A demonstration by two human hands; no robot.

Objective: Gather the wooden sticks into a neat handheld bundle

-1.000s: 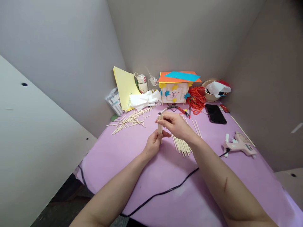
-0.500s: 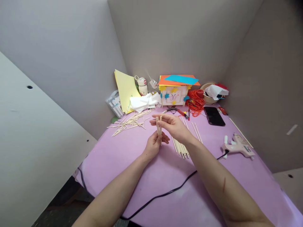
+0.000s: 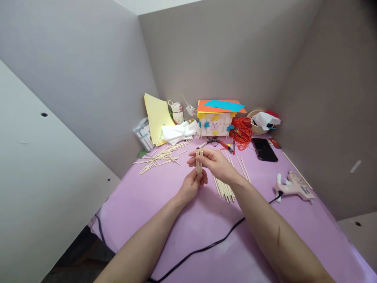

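Note:
A small bundle of thin wooden sticks stands upright between my two hands above the purple table. Its lower part is gripped by my left hand, thumb pressed on the near side. Higher up, the thumb and fingers of my right hand close around the top of the same bundle. To the right, partly under my right forearm, lies a row of longer sticks. Loose sticks are scattered in a pile at the left. The bundle's lower ends are hidden by my left hand.
A black cord crosses the table to a pink glue gun on the right. At the back stand a decorated stick house, pliers, red cord, a phone, tissues, a bottle and yellow paper.
The camera view has tilted up slightly, so everything sits lower in the picture. The sticks' tops now look more even, and both hands still hold the bundle.

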